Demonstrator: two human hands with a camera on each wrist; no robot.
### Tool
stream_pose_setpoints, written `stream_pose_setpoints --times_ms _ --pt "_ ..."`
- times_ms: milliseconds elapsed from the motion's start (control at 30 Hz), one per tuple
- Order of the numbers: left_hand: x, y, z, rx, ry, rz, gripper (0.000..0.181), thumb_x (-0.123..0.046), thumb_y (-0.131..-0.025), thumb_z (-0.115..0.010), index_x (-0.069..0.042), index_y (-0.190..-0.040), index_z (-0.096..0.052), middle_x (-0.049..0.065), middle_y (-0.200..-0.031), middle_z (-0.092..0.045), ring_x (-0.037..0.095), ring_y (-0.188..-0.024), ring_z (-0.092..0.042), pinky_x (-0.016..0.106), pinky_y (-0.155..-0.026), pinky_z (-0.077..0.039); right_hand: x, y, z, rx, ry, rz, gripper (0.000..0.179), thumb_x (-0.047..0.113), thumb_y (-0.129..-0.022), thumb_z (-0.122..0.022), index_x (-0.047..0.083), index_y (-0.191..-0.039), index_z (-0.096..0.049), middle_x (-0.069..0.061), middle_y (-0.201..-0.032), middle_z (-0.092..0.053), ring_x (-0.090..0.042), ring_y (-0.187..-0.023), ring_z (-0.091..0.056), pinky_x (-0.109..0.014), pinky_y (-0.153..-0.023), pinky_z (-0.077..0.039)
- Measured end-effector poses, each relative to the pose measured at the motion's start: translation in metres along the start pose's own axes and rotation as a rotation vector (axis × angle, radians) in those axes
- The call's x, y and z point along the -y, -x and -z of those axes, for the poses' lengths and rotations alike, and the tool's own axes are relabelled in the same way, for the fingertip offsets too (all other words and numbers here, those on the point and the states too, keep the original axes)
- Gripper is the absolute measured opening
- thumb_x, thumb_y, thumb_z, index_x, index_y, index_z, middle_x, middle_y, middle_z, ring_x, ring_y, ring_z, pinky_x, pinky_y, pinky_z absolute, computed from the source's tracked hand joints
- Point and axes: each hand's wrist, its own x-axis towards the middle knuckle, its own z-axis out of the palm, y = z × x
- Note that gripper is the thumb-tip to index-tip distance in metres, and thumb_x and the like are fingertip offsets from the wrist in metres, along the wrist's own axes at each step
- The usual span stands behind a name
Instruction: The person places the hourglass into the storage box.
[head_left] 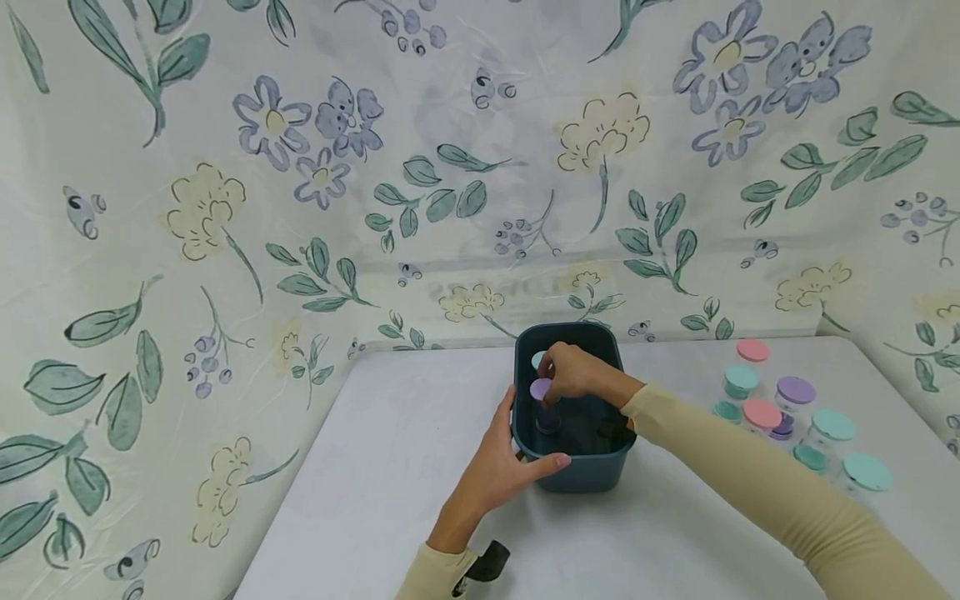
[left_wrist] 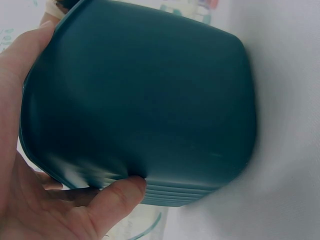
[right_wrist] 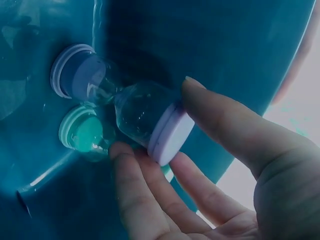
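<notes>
A dark teal bin (head_left: pixel 581 477) stands upright on the white table. My left hand (head_left: pixel 491 467) grips it at the near left corner, thumb across the near wall and fingers along the left side. Inside the bin, my right hand (head_left: pixel 576 371) holds a purple-capped hourglass (right_wrist: pixel 142 117) by its upper cap, thumb on one side and fingers on the other. The hourglass's lower purple cap is at the bin floor. Close beside it in the right wrist view is a mint-green hourglass (right_wrist: pixel 87 134), partly hidden behind my fingers.
Several more hourglasses stand in a group on the table's right side, among them a pink one (head_left: pixel 762 413), a purple one (head_left: pixel 796 390) and a mint one (head_left: pixel 867 472). A floral curtain (head_left: pixel 465 250) hangs behind the table.
</notes>
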Motion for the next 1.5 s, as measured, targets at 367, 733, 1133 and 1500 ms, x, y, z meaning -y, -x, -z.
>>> stream_pose_setpoints --times_ms 367,733,1133,1500 --pt "-0.001 0.001 0.000 -0.004 -0.002 0.014 0.124 -0.070 -0.077 -0.079 -0.026 -0.167 -0.005 0.004 -0.176 -0.012 0.034 -0.159 -0.028 0.066 -0.119 -0.038 0.003 0.008 0.020 0.002 0.017 0.024 0.054 0.018 -0.081 -0.088 -0.002 -0.127 -0.068 -0.017 -0.113 -0.076 -0.023 -0.094 -0.073 -0.039 -0.088 -0.063" --pt "0.000 0.000 -0.002 -0.016 0.013 0.018 0.125 -0.069 -0.076 -0.080 -0.026 -0.167 -0.006 0.002 -0.176 -0.013 0.034 -0.159 -0.027 0.065 -0.119 -0.037 0.006 0.028 0.055 -0.119 -0.031 0.139 0.046 0.022 -0.091 -0.079 -0.004 -0.127 -0.067 -0.020 -0.119 -0.073 -0.031 -0.108 -0.071 -0.044 -0.096 -0.061" --pt "0.001 0.001 -0.002 -0.029 0.018 0.019 0.126 -0.068 -0.075 -0.081 -0.027 -0.167 -0.006 0.001 -0.176 -0.013 0.034 -0.159 -0.026 0.066 -0.119 -0.037 -0.017 0.069 0.085 -0.264 -0.120 0.142 0.041 0.019 -0.095 -0.074 -0.003 -0.128 -0.066 -0.023 -0.122 -0.071 -0.039 -0.113 -0.072 -0.051 -0.096 -0.061" --pt "0.002 0.000 -0.003 -0.025 0.019 0.008 0.125 -0.067 -0.075 -0.082 -0.028 -0.167 -0.006 0.001 -0.176 -0.014 0.032 -0.159 -0.026 0.063 -0.120 -0.038 -0.050 0.107 0.098 -0.336 -0.133 0.020 0.046 0.028 -0.097 -0.073 -0.001 -0.132 -0.063 -0.024 -0.128 -0.068 -0.040 -0.116 -0.069 -0.055 -0.098 -0.060"
